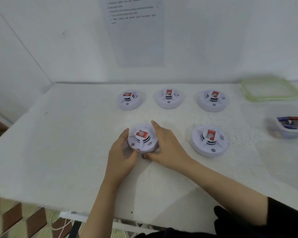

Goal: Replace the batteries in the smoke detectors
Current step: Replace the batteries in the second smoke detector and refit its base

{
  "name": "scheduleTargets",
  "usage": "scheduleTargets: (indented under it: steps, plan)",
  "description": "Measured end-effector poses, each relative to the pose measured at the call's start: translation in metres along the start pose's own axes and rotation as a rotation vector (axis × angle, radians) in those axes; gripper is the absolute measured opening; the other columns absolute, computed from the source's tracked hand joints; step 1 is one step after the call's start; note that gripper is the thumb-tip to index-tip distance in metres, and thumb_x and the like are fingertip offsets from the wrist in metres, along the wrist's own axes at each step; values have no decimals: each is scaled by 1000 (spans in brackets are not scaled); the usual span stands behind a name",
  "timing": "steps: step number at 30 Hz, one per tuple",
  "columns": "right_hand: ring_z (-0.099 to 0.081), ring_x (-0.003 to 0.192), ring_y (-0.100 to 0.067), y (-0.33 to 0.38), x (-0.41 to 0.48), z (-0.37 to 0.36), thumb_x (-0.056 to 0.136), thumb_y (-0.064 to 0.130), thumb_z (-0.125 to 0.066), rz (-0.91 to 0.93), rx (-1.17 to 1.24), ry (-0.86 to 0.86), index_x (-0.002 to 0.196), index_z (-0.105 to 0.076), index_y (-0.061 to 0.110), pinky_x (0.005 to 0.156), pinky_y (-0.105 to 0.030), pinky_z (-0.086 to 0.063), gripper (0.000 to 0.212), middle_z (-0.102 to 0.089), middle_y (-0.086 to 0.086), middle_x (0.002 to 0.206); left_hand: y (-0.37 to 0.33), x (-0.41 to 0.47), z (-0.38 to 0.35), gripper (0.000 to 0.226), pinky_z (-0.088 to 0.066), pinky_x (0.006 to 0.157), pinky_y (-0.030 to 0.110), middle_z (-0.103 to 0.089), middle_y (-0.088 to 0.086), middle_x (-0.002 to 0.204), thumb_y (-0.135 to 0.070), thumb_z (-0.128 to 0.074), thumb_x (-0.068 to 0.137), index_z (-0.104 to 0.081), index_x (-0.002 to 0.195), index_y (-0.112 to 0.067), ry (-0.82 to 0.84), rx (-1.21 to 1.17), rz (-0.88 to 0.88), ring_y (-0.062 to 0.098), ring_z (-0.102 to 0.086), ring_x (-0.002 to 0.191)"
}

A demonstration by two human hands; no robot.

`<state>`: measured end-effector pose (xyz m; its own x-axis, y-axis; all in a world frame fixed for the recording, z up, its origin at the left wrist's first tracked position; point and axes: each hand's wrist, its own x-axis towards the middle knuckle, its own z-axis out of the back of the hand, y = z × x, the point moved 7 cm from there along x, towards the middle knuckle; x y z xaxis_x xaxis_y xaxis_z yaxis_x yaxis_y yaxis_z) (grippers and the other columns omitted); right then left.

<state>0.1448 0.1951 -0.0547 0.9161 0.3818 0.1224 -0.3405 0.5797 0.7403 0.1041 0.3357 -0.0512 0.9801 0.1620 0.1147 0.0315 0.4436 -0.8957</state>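
Smoke detector (pixel 143 141), lying front and centre on the white table (pixel 58 134), is gripped at both sides: its left rim is clasped by the left hand (pixel 122 152) and its right rim by the right hand (pixel 165 145). A second detector (pixel 209 140) is seen to its right, a row of three detectors (pixel 169 98) behind, and a tub of batteries (pixel 289 126) at the right edge.

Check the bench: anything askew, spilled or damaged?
Nothing stands out. The left hand and right hand grip the front-left detector; the other four detectors sit flat on the table. Batteries lie inside the open container at right, its lid set apart behind it.
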Motion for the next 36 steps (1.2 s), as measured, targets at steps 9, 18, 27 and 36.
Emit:
scheduleTargets:
  steps: [9,18,27,36]
  plan:
    - [-42,122,3,5,-20,33,65,27,-83,29,324,-176,135,-26,35,95,-11,-36,91,-48,11,126,-1,-2,-8,103,-40,82,10,-62,-9,117,-69,-58,57,-29,148,-31,199,-87,136,-6,-55,107]
    - [-28,134,2,19,-31,47,60,44,-84,99,212,-94,140,-16,48,109,-22,-28,105,-28,23,144,-21,1,-34,81,-57,82,38,-69,9,116,-70,-73,58,-63,121,-19,418,-542,184,27,-66,105]
    - [-28,132,6,8,-47,49,66,36,-76,53,186,-84,147,-12,30,102,-9,-30,104,-31,20,142,-29,-1,-41,68,-55,81,33,-66,5,123,-65,-61,79,-56,131,-21,459,-428,67,26,-65,110]
    - [-35,107,9,1,-54,58,58,60,-57,-14,-33,-36,146,-13,32,83,-6,-30,102,-38,19,119,-46,-11,-33,90,-39,100,12,-45,-23,143,-26,-72,65,-33,145,-29,407,-98,-205,-5,-42,131]
